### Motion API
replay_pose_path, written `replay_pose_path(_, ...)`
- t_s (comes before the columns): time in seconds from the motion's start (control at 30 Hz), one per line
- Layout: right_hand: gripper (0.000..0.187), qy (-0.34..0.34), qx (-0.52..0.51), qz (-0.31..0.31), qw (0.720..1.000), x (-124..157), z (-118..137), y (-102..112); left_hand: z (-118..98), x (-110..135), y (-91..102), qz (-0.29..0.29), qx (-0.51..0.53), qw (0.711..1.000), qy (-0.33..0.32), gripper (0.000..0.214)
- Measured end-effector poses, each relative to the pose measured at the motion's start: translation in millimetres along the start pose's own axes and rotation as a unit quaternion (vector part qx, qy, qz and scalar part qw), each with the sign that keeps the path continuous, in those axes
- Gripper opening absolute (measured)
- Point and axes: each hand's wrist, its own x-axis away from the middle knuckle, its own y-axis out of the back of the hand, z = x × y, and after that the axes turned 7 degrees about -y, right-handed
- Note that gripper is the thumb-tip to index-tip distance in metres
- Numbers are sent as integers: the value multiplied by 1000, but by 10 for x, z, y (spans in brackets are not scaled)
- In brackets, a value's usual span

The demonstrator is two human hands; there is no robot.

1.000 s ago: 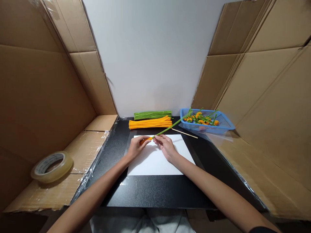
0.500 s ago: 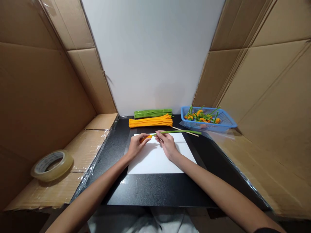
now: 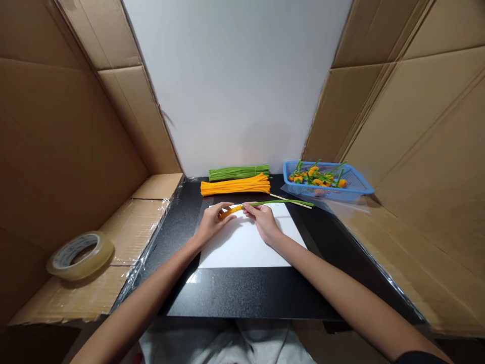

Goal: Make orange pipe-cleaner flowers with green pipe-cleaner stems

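My left hand [image 3: 212,222] is closed on an orange coil [image 3: 230,211] of pipe cleaner, held just over the far edge of a white sheet [image 3: 248,247]. My right hand [image 3: 263,220] pinches the green pipe cleaner stem [image 3: 282,202] where it meets the coil. The stem runs out to the right, nearly level above the black table [image 3: 246,293]. A thin wooden stick [image 3: 291,201] lies on the table close under the stem.
Bundles of green [image 3: 238,172] and orange pipe cleaners [image 3: 235,186] lie at the back. A blue basket [image 3: 356,186] of finished orange-and-green pieces stands back right. A tape roll [image 3: 79,254] rests on the left cardboard ledge. Cardboard walls [image 3: 417,126] close in both sides.
The green stem swung down from pointing up toward the basket to lying nearly level. More orange coil now shows between my hands. Both hands drifted slightly farther away.
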Motion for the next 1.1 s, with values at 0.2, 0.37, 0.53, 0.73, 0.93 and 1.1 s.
replay_pose_path(0.2, 41, 16, 16, -19, 1000, -55, 42, 83, 100, -4, 45, 11, -55, 997, -46, 21)
replay_pose_path(0.37, 42, -28, -13, 1, 1000, -37, 55, 87, 63, 15, 2, 21, -23, 998, -47, 24)
replay_pose_path(0.53, 35, -86, -69, 22, 994, -13, 118, 82, -33, -2, 20, 17, -16, 999, -36, 25)
replay_pose_path(0.73, 37, -78, -60, 61, 993, 15, 117, 46, -40, 8, 0, 107, -40, 993, -22, 26)
replay_pose_path(0.93, 37, 3, 26, 51, 998, 7, 124, 45, -51, 8, -15, 139, -34, 989, -22, 29)
replay_pose_path(1.1, 32, 16, 60, 65, 996, 33, 94, 26, -19, 32, -47, 127, -24, 992, -15, 25)
